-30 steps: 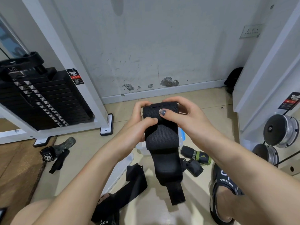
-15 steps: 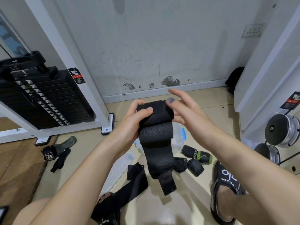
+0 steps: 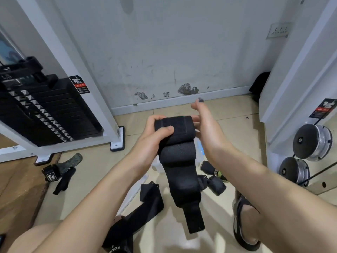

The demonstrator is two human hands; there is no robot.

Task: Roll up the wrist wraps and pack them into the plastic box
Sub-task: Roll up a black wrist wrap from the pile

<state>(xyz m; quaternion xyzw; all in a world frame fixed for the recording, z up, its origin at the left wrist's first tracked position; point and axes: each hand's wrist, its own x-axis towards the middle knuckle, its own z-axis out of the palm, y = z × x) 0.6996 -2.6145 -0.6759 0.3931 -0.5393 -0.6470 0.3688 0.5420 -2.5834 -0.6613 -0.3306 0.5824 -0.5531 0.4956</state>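
My left hand [image 3: 153, 137] grips the rolled top of a black wrist wrap [image 3: 179, 161], thumb pressed across the front; the wrap's loose tail hangs down toward the floor. To the right of the roll is my right hand [image 3: 204, 125], fingers straight and spread, its lower fingers touching the roll's right end. The clear plastic box [image 3: 197, 152] sits on the floor behind the wrap, mostly hidden. Two rolled black wraps [image 3: 216, 183] and a black-green one [image 3: 209, 168] lie on the floor right of it. Another unrolled black wrap [image 3: 145, 205] lies on the floor below my left arm.
The box's clear lid [image 3: 135, 192] lies on the tiles under my left forearm. A weight stack [image 3: 40, 110] in a white frame stands left, with straps [image 3: 60, 172] near its foot. Weight plates [image 3: 311, 141] sit right. My sandalled foot [image 3: 246, 221] is at lower right.
My right hand has let go of the roll's top and opened, fingers lifting away to the right. My left hand keeps its grip on the roll.
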